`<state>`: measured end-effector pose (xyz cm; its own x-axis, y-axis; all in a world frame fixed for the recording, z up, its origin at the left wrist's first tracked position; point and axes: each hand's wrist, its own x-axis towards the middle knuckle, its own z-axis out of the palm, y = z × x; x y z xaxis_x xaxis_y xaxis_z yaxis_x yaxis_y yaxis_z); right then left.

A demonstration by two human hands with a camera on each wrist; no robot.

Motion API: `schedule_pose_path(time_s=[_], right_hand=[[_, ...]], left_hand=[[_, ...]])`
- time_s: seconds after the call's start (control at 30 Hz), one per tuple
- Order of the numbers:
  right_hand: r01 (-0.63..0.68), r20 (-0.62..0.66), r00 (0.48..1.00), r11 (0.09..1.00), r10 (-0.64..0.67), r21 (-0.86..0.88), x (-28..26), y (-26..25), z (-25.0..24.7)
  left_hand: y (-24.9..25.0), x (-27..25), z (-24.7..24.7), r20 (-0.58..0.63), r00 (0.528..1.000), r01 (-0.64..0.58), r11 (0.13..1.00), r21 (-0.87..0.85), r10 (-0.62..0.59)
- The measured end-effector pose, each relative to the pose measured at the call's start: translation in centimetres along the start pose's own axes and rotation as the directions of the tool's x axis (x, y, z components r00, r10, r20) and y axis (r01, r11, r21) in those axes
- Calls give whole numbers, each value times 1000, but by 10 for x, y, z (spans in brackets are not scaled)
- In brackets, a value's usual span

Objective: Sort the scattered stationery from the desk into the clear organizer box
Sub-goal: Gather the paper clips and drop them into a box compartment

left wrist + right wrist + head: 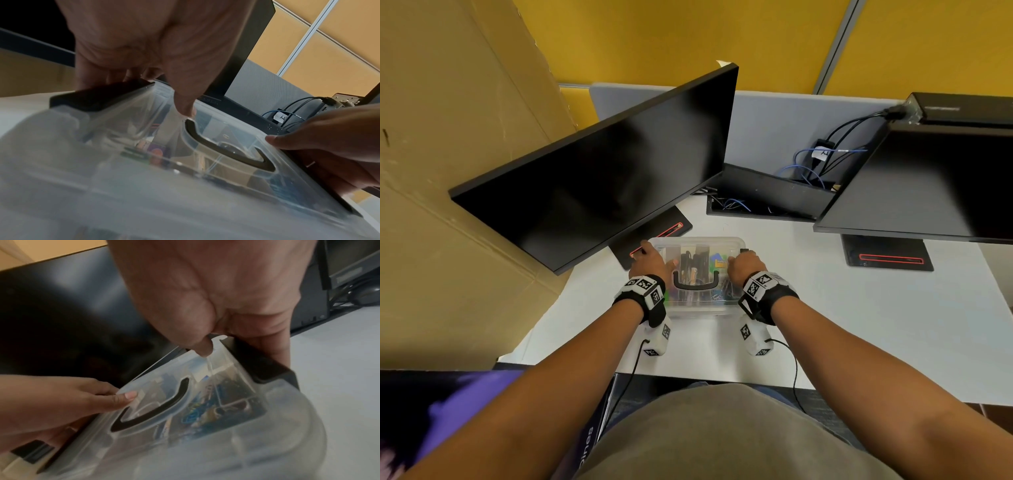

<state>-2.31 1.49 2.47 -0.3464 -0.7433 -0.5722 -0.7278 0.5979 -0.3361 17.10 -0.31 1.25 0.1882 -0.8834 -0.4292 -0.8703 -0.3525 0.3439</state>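
The clear organizer box stands on the white desk with its lid on and its black handle lying flat. Pens, clips and coloured items show through the plastic. My left hand grips the box's left end; its fingers curl over the black left latch and its thumb presses on the lid. At the other end my right hand does the same: fingers wrap the black right latch, thumb on the lid edge.
A tilted black monitor hangs close over the box's far left, its base just behind the box. A second monitor stands at right. A cable tray lies behind. Cardboard walls the left side.
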Motion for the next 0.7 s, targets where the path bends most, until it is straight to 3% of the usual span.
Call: schedule_pose_path(time_s=[0.2,0.3,0.37,0.43,0.57,0.63,0.7], right_hand=[[104,21,995,978,-102,-179,0,-3,-8],[103,39,994,983,-98,-154,3,0,-9],[97,-5,995,986,-98,-136,2,2,-6],[127,-92,985,976,-145,-180,3,4,-1],[399,-115,873,829,-474,-391,0,8,8],[472,-96,825,772,-557,-427,1,11,13],[487,-75,813,745,-577,-456,2,16,20]], left_hand=[[3,1,0,20,1000,13,1000,-28,-12],[4,5,-2,63,998,25,998,-49,-22],[5,7,-4,62,998,-15,1000,-15,16],[9,7,-8,21,991,-134,986,99,133],[10,4,-5,10,929,-356,886,296,370],[4,0,-1,30,917,-386,865,320,398],[-4,-3,8,13,904,-405,847,346,427]])
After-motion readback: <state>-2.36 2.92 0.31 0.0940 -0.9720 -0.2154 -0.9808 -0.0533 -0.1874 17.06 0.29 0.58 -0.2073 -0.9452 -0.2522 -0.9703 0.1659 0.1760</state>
